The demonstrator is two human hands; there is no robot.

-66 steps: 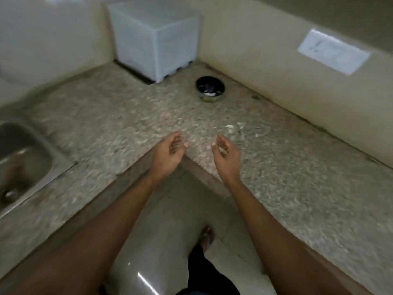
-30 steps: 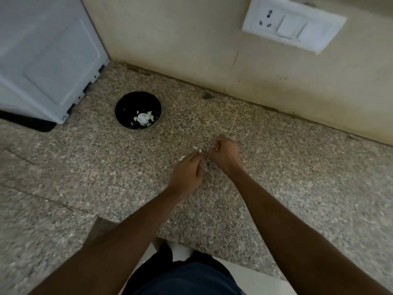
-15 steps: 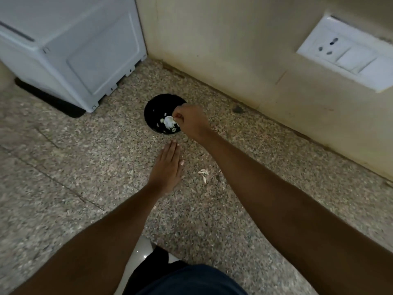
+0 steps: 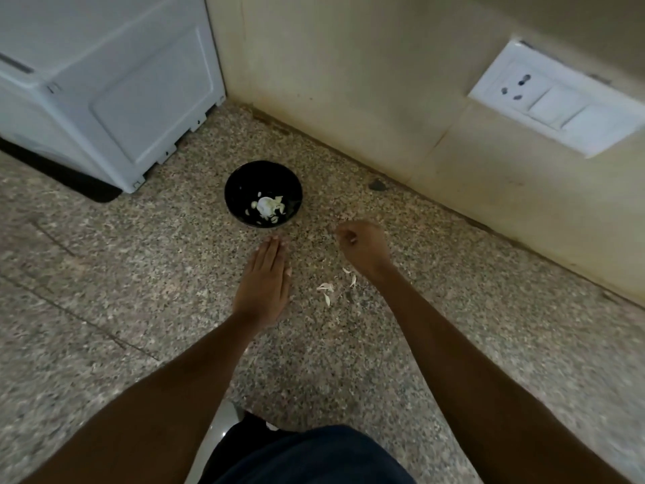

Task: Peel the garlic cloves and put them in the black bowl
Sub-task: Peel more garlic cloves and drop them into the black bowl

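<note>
Just past the left hand (image 4: 264,279), lying flat w/ fingers straight and tips pointing at the black bowl (image 4: 241,176), sitting close ahead on the counter (image 4: 104,274) w/ a garlic bulb (image 4: 265,205) and loose cloves inside. Off to the bowl's right and a bit nearer the body, hovering as a curled right hand (image 4: 364,244), prob. holding nothing, tho can't be sure. Lying between the wrists, peel scraps (image 4: 326,287); judging the left hand nearer for the next reach into the bowl.

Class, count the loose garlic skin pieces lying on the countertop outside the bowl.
4: two beside the right wrist, two nearer the person. Specks may blend into the stone.
</note>
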